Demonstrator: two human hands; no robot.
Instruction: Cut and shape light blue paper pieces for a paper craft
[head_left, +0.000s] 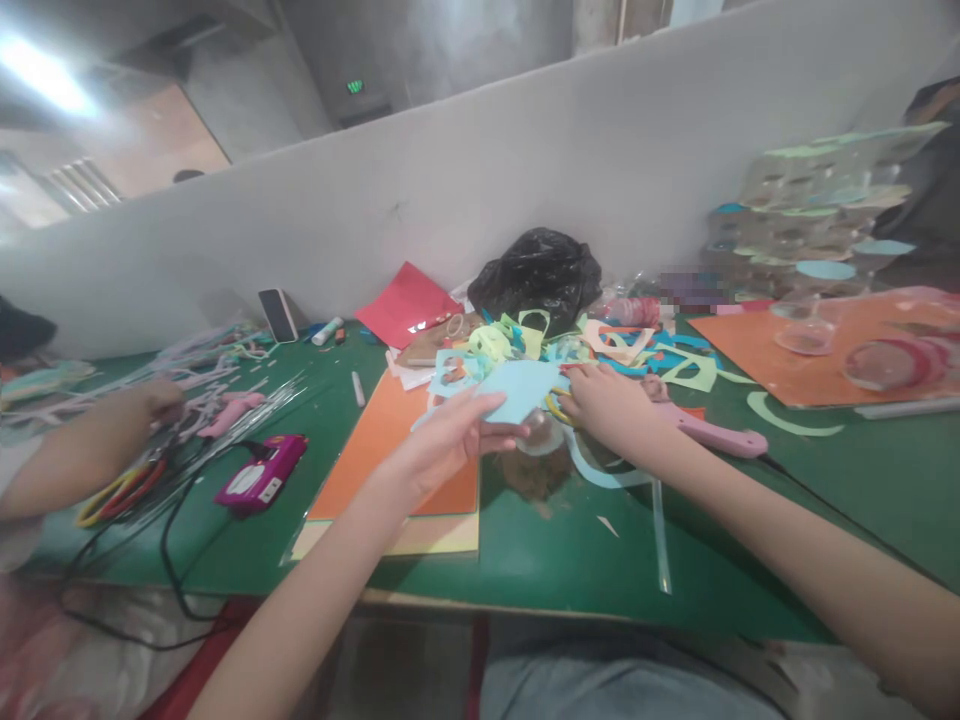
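Observation:
My left hand (448,432) pinches a light blue sheet of paper (523,388) between thumb and fingers, holding it above the table. In my right hand (609,408) are scissors (556,406); their yellow handle loop shows beside my fingers, at the paper's right edge. How far the blades reach over the paper is hidden. Under the hands lie a clear plastic cup piece (541,436) and a curved light blue strip (600,472). A heap of paper offcuts (491,343) lies just beyond the sheet.
A black plastic bag (534,275) stands behind the offcuts. Orange sheets (442,490) lie under my left arm. To the right are a pink glue gun (716,435) with a cable and a tiered cup structure (825,210). A co-worker's hand (161,400) is at left, near a purple box (262,475).

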